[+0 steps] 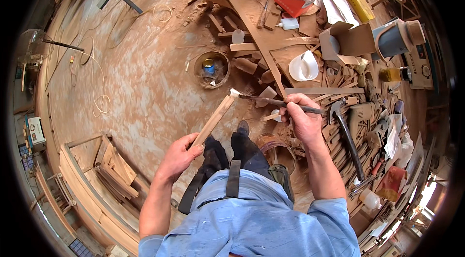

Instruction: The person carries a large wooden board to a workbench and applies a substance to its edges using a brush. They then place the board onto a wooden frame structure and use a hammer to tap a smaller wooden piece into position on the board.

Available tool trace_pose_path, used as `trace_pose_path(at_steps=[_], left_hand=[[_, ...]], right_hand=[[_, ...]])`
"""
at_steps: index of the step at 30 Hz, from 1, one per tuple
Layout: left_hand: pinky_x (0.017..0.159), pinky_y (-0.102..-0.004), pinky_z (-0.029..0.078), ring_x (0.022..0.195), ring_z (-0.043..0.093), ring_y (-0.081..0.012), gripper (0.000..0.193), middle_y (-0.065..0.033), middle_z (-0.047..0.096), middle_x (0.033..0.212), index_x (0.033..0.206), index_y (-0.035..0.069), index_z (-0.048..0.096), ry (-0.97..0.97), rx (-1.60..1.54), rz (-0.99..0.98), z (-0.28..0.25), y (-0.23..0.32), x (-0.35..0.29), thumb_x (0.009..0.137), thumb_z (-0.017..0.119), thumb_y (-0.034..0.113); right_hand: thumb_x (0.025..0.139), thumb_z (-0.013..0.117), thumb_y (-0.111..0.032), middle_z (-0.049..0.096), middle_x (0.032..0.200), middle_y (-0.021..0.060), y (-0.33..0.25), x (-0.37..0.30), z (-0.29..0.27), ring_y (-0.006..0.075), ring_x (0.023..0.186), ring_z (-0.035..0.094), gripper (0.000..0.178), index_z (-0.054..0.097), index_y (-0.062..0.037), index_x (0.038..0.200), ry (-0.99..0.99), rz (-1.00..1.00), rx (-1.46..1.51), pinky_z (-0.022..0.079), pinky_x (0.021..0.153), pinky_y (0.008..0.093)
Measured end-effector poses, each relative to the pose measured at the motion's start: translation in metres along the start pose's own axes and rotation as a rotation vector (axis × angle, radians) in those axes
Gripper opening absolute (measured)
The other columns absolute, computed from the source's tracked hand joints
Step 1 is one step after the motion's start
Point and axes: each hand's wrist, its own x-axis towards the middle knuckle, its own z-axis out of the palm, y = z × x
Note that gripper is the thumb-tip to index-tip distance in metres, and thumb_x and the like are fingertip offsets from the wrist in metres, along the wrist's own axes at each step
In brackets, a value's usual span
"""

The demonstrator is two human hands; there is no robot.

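My left hand (179,157) is closed round the lower end of a narrow, pale wooden strip (214,120), which slants up and to the right. Between the fingers and thumb of my right hand (301,117) is a thin, dark-handled brush (266,100). Its tip, coated in something white, touches the far end of the strip, and a white smear shows there. Both hands are held in the air in front of my body, above the floor. The palm side of each hand is hidden.
On the right, a cluttered workbench bears a white cut-open jug (303,66), a hammer (348,141), an open cardboard box (345,44) and many wood offcuts. A round bin (211,69) stands on the dusty floor ahead. Wooden frames (97,179) lie at the left; a bucket (278,153) is near my right leg.
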Motion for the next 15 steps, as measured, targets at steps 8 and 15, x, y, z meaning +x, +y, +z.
trace_pose_path(at_steps=[8,15], left_hand=[[0.082,-0.0352,0.048,0.091,0.059,-0.0239,0.043,-0.0115,0.062,0.099,0.119,-0.003,0.058,0.207,0.355,0.219,-0.012,-0.027,-0.001,0.082,0.067,0.017],[0.080,-0.0422,0.048,0.094,0.058,-0.0353,0.050,-0.0162,0.059,0.100,0.113,0.001,0.058,0.591,0.797,0.483,-0.008,-0.029,-0.006,0.068,0.076,0.012]], right_hand=[[0.092,0.059,-0.005,0.065,0.079,0.0060,-0.004,-0.002,0.010,0.0088,0.065,0.058,0.011,0.062,0.0016,0.099,0.021,-0.020,-0.127,0.046,0.056,0.0221],[0.092,0.059,-0.006,0.064,0.079,0.0049,0.004,-0.005,0.032,0.0086,0.066,0.057,0.011,0.062,0.0024,0.097,-0.050,-0.068,-0.161,0.046,0.058,0.0224]])
